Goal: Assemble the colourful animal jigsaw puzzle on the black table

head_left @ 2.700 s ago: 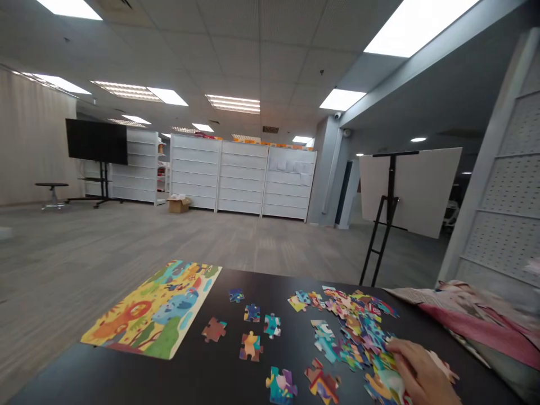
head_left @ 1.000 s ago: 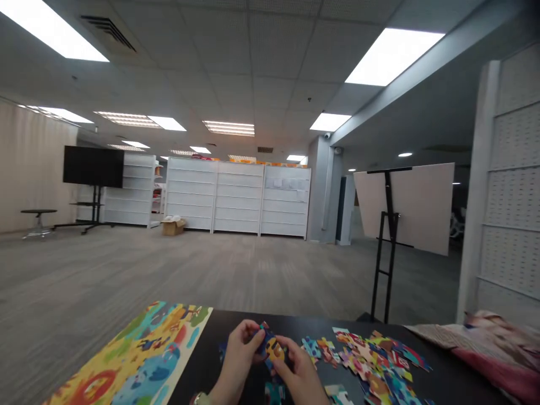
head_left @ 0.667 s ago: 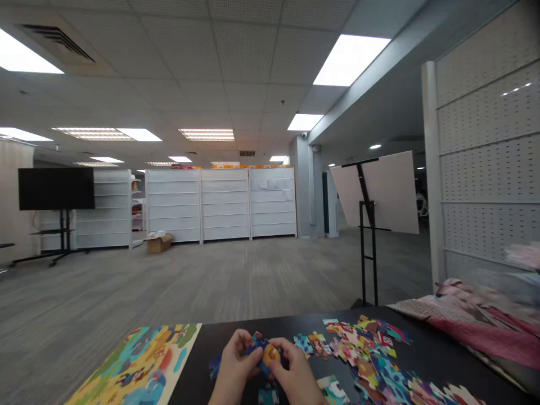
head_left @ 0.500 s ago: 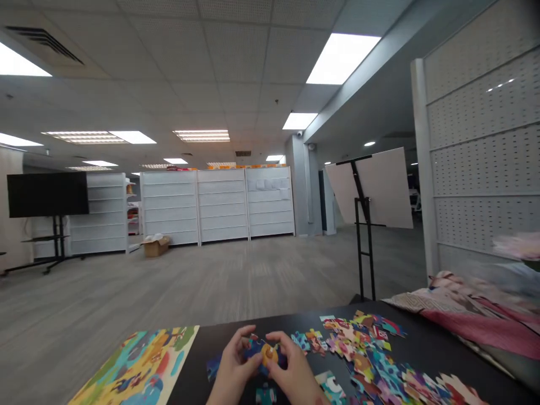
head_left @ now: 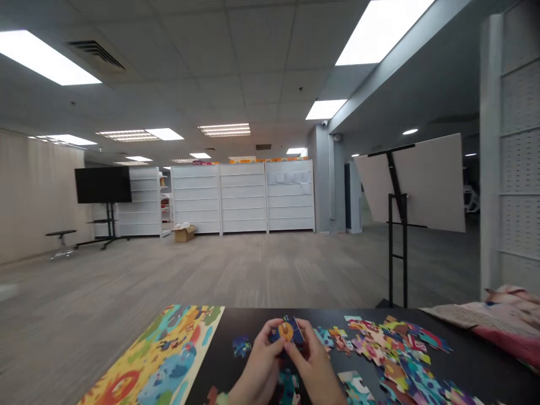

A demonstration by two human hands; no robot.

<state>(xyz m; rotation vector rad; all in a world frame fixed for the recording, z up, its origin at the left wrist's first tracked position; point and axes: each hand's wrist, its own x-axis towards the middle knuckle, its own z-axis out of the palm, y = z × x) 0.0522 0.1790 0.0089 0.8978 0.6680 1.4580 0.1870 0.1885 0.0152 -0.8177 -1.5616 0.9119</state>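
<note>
Between both hands, raised over the dark table (head_left: 230, 329), is a dark blue jigsaw puzzle piece (head_left: 295, 332) with a round orange shape on it. My left hand (head_left: 262, 363) grips its left side, thumb on the front. My right hand (head_left: 315, 360) closes on the right side, its thumb near the lower edge. Just left of the hands lies another dark blue puzzle piece (head_left: 242, 346). Teal puzzle pieces (head_left: 289, 385) show below and between my wrists, partly hidden.
Loose, colourful puzzle pieces (head_left: 392, 354) spread in a heap across the table's right side. A bright illustrated sheet (head_left: 169, 360) lies at the left. Patterned cloth (head_left: 502, 326) covers the far right edge. Beyond the table stand a board on an easel (head_left: 399, 253) and white shelves (head_left: 242, 197).
My view has swung left, so the scene sits further right. The hands have drawn closer together around the piece, which now faces me more fully. The blue piece on the left is less covered.
</note>
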